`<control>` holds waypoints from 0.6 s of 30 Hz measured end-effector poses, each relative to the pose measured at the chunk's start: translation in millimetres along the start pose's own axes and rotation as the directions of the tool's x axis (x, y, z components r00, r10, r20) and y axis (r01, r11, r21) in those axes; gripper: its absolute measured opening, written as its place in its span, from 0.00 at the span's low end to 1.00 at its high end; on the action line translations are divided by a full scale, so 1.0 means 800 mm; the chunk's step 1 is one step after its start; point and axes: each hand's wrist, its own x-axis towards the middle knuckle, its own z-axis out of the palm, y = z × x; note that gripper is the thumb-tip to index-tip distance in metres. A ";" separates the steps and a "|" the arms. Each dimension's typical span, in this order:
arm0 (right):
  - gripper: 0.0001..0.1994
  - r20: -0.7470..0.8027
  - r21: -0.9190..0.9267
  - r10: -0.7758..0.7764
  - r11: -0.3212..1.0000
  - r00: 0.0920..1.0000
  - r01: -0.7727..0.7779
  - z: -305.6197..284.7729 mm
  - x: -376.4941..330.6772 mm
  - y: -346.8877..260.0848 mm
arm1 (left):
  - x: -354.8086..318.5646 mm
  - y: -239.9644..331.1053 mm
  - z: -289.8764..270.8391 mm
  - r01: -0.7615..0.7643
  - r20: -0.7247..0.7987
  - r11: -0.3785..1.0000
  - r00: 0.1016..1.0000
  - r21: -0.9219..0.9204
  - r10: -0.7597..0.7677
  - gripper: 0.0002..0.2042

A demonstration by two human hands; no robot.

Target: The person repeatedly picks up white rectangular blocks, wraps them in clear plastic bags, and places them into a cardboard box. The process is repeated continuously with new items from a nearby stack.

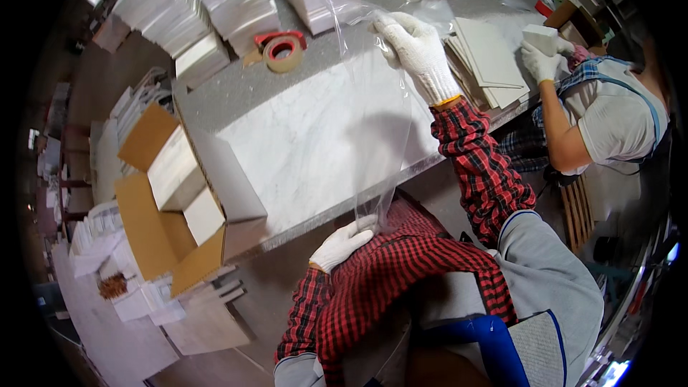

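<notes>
A long strip of clear plastic film (374, 140), perhaps a flattened bag, stretches above the white marbled slab (287, 136) on the workbench. My right hand (412, 46), in a white knit glove, pinches its far end over the grey part of the bench. Down by the bench's near edge, in front of my body, my left hand (344, 244), gloved the same way, grips the near end. Its fingertips are partly hidden by the film's folds. A roll of tape (283, 54) in a red dispenser lies beyond the slab, to the left.
An open cardboard box (147, 208) with white tiles inside stands left of the slab. Tall stacks of tiles (236, 11) line the far side. Loose tiles (491, 57) lie at the right, where a co-worker (598, 111) in white gloves holds a white block.
</notes>
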 end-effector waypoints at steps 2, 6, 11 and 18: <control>0.16 0.008 -0.068 0.058 0.996 0.998 -0.057 0.025 -0.017 0.024 | -0.010 -0.042 0.005 0.057 -0.111 0.959 0.993 0.277 -0.027 0.29; 0.18 0.073 -0.198 0.038 0.980 0.997 -0.023 0.037 -0.055 0.084 | -0.015 -0.137 0.012 0.398 -0.478 0.440 0.875 0.805 0.084 0.31; 0.18 0.269 -0.258 0.141 0.964 0.953 -0.070 0.020 -0.098 0.132 | -0.071 -0.012 0.002 0.359 -0.539 0.628 0.834 0.691 0.116 0.31; 0.14 0.443 -0.026 0.061 0.998 0.894 -0.055 0.022 -0.130 0.186 | 0.023 0.090 -0.001 -0.048 -0.613 0.787 0.599 0.615 0.516 0.48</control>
